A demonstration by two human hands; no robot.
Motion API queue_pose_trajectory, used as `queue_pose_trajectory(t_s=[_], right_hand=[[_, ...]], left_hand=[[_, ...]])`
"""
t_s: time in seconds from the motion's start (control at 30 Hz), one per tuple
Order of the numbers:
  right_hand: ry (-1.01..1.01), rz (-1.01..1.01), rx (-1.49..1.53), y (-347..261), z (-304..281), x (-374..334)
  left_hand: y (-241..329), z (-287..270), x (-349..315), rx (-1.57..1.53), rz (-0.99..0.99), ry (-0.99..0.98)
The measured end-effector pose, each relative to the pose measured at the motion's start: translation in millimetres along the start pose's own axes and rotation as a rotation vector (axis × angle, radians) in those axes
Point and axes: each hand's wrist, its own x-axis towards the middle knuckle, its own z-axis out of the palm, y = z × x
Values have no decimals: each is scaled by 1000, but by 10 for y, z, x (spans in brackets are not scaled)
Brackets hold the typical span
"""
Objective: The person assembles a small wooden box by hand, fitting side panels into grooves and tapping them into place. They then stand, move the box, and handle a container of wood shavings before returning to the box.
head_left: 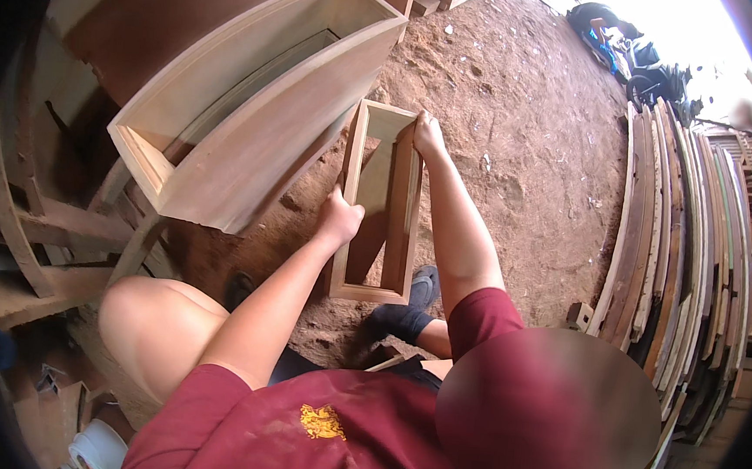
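A narrow rectangular wooden box frame (370,294), open through the middle, is held in front of me between both hands. My left hand (340,219) grips its left side about halfway along, thumb lying toward the opening. At the far right corner, my right hand (429,135) is closed over the edge. Just left of the frame stands a larger, long wooden box (287,132) with an open top and a moulded rim. Neither hand touches that larger box. The fingers under the frame's left side are partly hidden.
Bare reddish earth (530,149) forms the ground. Long planks (654,245) are stacked along the right, with a small wood block (579,316) beside them. Rough timber framing (71,226) stands at left; a motorcycle (657,80) is at the far right.
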Motion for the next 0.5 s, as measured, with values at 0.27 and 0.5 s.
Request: queue_pose_trajectory(t_s=[0.27,0.5], right_hand=[[41,55,-117,220,-80,-218],[46,150,-100,269,-165,369]], left_hand=[[131,-36,-93,24,-5,-37],[196,21,-40,16,10,-46]])
